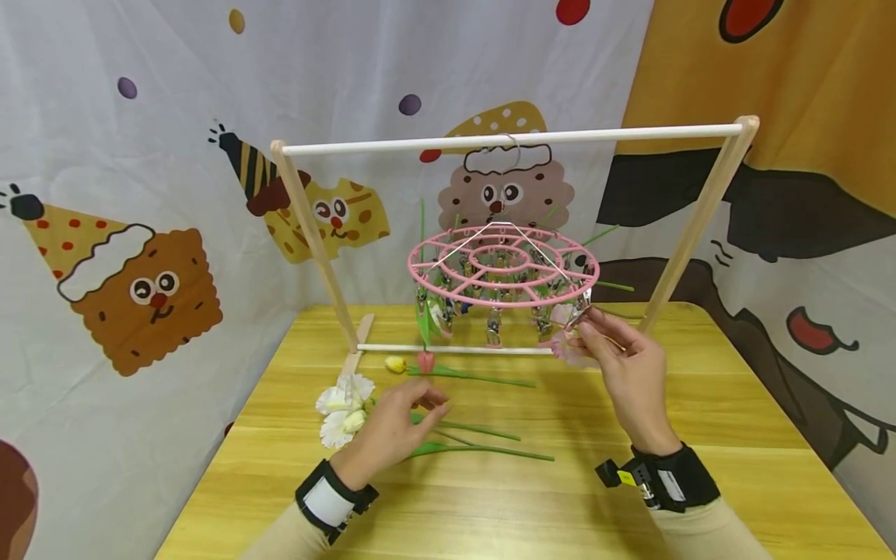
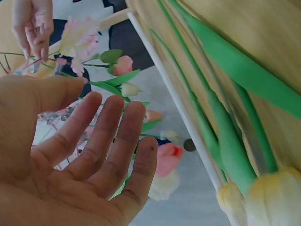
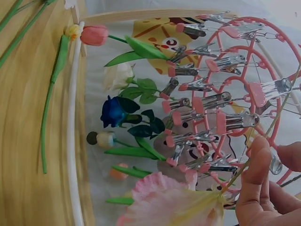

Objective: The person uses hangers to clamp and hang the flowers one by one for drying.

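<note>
My right hand (image 1: 626,369) pinches a metal clip (image 3: 276,162) at the right edge of a round pink hanging rack (image 1: 500,303). A pale pink ruffled flower (image 3: 171,200) hangs beside those fingers, and its thin stem runs up past them. Whether the clip's mouth grips the stem cannot be made out. My left hand (image 2: 89,165) holds nothing, its fingers loosely bent, over tulip stems (image 1: 483,449) on the table. White ruffled flowers (image 1: 343,400) lie to its left.
The rack hangs from the white bar (image 1: 420,145) of a wooden stand (image 1: 707,210). Several pink-tipped clips (image 3: 211,101) hold flowers upside down, among them a blue rose (image 3: 113,112) and a pink tulip (image 3: 95,35). A yellow tulip (image 1: 395,364) lies near the lower bar.
</note>
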{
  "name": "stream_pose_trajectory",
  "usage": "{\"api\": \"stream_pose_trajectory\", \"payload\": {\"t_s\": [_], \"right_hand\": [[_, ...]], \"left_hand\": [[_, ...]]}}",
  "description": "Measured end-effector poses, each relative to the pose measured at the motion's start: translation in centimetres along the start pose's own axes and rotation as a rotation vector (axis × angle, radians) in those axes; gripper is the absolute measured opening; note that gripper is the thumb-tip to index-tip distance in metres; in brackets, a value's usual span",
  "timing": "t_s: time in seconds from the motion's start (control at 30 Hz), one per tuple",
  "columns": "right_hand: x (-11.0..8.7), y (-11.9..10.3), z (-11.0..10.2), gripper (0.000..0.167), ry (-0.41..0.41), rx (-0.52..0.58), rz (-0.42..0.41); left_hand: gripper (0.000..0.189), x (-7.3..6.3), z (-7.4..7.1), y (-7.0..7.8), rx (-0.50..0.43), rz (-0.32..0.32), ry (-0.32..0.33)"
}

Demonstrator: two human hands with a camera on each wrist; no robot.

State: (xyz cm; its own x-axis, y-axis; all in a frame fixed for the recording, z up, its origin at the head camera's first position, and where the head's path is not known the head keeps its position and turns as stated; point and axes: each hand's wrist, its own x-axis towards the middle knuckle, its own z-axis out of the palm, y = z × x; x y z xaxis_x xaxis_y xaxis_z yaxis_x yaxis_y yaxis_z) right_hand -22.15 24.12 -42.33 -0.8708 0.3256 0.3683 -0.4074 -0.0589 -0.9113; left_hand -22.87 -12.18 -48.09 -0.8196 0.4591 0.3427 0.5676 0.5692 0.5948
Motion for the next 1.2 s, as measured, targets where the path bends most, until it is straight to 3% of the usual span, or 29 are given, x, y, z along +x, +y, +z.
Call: {"api": "stream_pose_trajectory", "payload": {"t_s": [0.17, 0.3, 0.4, 0.57, 0.87, 1.2], "right_hand": [[-0.6, 0.3, -0.6, 0.035, 0.051, -0.048, 0.007], [-1.4, 0.8, -1.3, 0.027, 0.072, -0.184, 0.000], [-2.1, 1.6, -1.8, 0.020, 0.038, -0.315, -0.040], [-3.0, 3.2, -2.5, 0.013, -0.107, -0.467, -0.086], [-4.0, 5.4, -1.9, 0.009, -0.428, -0.645, -0.058], [-4.4, 6.0, 1.0, 0.011, -0.627, -0.809, -0.194]], "left_hand": [[0.011, -0.4, -0.1, -0.8, 0.073, 0.000, -0.043], [0.016, -0.7, 0.0, -1.5, 0.141, 0.016, -0.067], [0.018, -0.8, 0.1, -1.9, 0.206, 0.029, -0.069], [0.019, -0.8, 0.2, -2.6, 0.306, 0.043, -0.070], [0.014, -0.8, 0.8, -3.8, 0.386, 0.061, -0.082], [0.015, -0.2, 1.8, -4.2, 0.467, 0.163, -0.051]]}}
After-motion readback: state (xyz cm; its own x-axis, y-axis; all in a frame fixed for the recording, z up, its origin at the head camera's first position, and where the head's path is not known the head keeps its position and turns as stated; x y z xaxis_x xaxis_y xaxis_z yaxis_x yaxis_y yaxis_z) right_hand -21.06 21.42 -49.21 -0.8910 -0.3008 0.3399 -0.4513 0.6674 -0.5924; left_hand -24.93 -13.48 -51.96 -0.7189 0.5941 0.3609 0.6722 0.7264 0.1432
